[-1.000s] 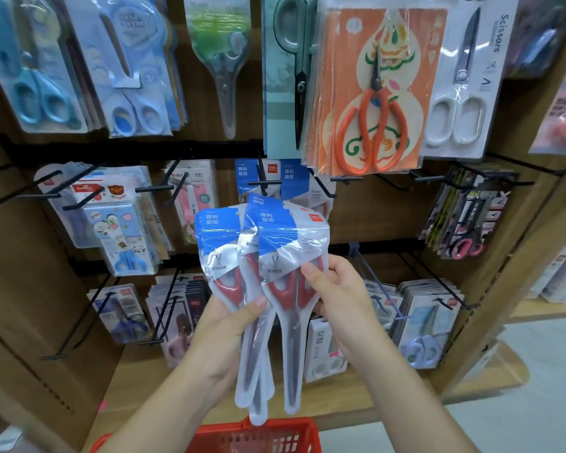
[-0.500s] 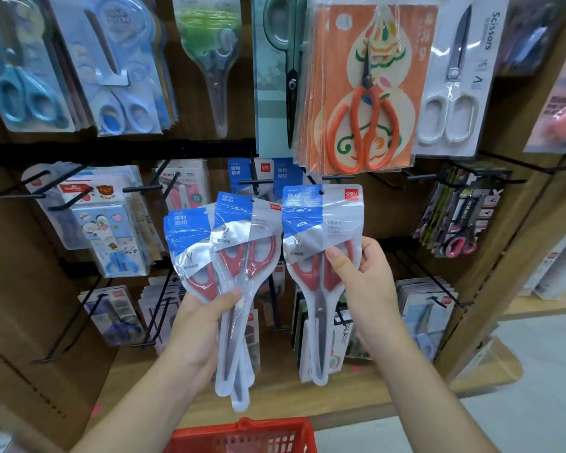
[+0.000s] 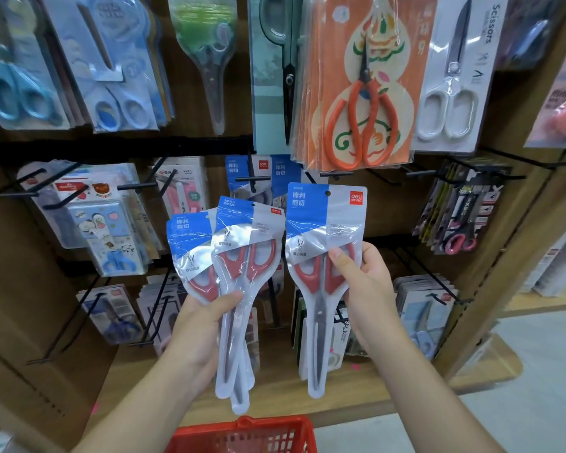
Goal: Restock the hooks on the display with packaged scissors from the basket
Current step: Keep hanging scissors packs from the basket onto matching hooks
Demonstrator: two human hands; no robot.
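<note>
The right hand (image 3: 366, 289) holds a single pack of red-handled scissors (image 3: 324, 223) upright in front of the display (image 3: 406, 210). Its grip pinches the pack at the handles, with the thumb (image 3: 339, 259) lying across the clear front and the fingers curled behind. The pack's blue-and-white header is uppermost, and the blade tip points down.

The left hand (image 3: 203, 325) holds two matching packs, a front one (image 3: 249, 230) overlapping a rear one (image 3: 187, 237). Its grip is curled round both where the handles meet the blades, thumb on the front. These two lean slightly and stand just beside the single pack without touching it. Their lower ends hang above the red basket (image 3: 242, 433), whose rim shows at the bottom edge of the view.

Behind and between the held packs, on the middle row, a black hook (image 3: 252, 179) carries hanging packs (image 3: 239, 168) with the same blue headers. Above the single pack hangs a stack of orange cards with orange-handled shears (image 3: 356, 93). Other packaged scissors fill the hooks to either side and below, above a wooden shelf (image 3: 275, 400).
</note>
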